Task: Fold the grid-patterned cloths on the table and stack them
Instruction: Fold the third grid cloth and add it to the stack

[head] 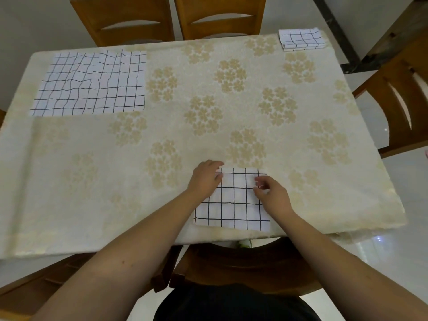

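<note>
A folded white cloth with a black grid (234,205) lies near the table's front edge. My left hand (206,178) rests on its far left corner, fingers curled over the edge. My right hand (272,193) sits on its right side, fingertips pinching the fabric. A pile of unfolded grid cloths (92,84) lies spread flat at the far left. A small stack of folded grid cloths (301,39) sits at the far right corner.
The table (231,100) wears a cream cloth with beige flower clusters. Wooden chairs stand at the far side (129,22), (220,17), at the right (403,93) and under the near edge (231,262).
</note>
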Demonstrator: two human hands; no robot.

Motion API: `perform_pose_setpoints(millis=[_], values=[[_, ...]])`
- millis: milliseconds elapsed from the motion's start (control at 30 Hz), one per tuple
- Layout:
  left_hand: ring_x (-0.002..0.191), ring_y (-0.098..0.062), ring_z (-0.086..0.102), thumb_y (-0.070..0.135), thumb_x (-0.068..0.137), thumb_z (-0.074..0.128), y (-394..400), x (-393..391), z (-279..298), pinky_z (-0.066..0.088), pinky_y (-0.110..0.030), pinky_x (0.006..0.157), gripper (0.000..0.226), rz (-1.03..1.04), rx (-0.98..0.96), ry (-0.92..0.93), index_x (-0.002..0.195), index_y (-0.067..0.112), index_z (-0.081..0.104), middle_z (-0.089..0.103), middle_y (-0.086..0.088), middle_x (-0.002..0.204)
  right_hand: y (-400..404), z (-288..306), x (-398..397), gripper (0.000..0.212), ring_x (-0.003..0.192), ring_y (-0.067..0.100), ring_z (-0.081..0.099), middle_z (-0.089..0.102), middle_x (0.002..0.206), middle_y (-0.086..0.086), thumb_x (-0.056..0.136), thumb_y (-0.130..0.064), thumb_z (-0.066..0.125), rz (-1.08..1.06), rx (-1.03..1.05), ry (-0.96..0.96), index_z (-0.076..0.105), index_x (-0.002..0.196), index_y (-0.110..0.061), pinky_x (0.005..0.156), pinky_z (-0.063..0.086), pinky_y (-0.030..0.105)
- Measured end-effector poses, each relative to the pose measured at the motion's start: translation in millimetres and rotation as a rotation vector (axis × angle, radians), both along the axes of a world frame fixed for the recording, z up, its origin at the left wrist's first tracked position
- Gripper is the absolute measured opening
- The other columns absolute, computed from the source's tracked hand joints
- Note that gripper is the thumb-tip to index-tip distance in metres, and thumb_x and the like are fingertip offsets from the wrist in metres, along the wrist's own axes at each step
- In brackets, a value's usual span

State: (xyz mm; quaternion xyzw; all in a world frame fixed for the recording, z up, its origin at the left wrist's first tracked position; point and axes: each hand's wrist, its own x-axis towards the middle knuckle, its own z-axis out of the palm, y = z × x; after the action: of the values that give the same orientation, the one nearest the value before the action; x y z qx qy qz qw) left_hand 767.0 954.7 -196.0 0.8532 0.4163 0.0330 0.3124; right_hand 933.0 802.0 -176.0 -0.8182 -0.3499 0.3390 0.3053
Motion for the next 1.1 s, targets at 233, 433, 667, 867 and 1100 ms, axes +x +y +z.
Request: perform_pose_setpoints(millis=[233,433,667,867,1100], values=[[0.124,-0.029,0.042,0.048,0.087,0.062,9.3,47.3,-0.1,0.033,-0.042,0.099,0.055,-0.107,0.038,0.441,0.131,0.019,0.048,0.048,-0.009,0.133,-19.8,-4.2,-25.3,0.016,0.08,0.009,0.06,0.065,0.092,-0.003,0.091,-0.019,0.061,0.172,-0.1,0.066,0.066,0.107,-0.019,0.062,0.041,0.008],[0.122,-0.033,0.04,0.055,0.079,0.069,22.1,58.7,6.8,0.032,-0.051,0.102,0.047,-0.143,-0.059,0.599,0.113,0.022,0.064,0.043,-0.01,0.13,-32.1,-7.0,-24.9,0.019,0.08,0.005,0.057,0.064,0.095,-0.006,0.092,-0.021,0.061,0.187,-0.144,0.069,0.065,0.11,-0.019,0.064,0.038,0.004],[0.109,-0.025,0.055,0.048,0.089,0.06,15.0,39.9,7.0,0.024,-0.047,0.102,0.036,-0.219,-0.154,0.57,0.115,0.023,0.055,0.063,-0.001,0.111,-40.8,-10.8,-28.2,0.02,0.081,0.003,0.057,0.066,0.097,-0.004,0.092,-0.022,0.06,0.163,-0.157,0.045,0.065,0.111,-0.02,0.066,0.039,0.004],[0.107,-0.027,0.054,0.046,0.09,0.06,0.1,34.2,9.0,0.035,-0.044,0.095,0.027,-0.272,-0.09,0.564,0.105,0.026,0.068,0.058,-0.003,0.113,-41.2,-12.4,-37.6,0.023,0.086,0.007,0.057,0.063,0.103,-0.005,0.092,-0.021,0.06,0.16,-0.181,0.04,0.064,0.115,-0.016,0.067,0.037,0.006],[0.1,-0.018,0.064,0.032,0.092,0.063,6.6,12.8,47.4,0.049,-0.031,0.082,0.024,-0.114,-0.451,0.09,0.111,0.018,0.06,0.071,-0.004,0.108,-32.3,-4.9,-44.6,0.046,0.098,0.007,0.052,0.053,0.113,-0.006,0.088,-0.038,0.065,0.096,-0.046,-0.026,0.052,0.129,-0.022,0.083,0.042,0.022]])
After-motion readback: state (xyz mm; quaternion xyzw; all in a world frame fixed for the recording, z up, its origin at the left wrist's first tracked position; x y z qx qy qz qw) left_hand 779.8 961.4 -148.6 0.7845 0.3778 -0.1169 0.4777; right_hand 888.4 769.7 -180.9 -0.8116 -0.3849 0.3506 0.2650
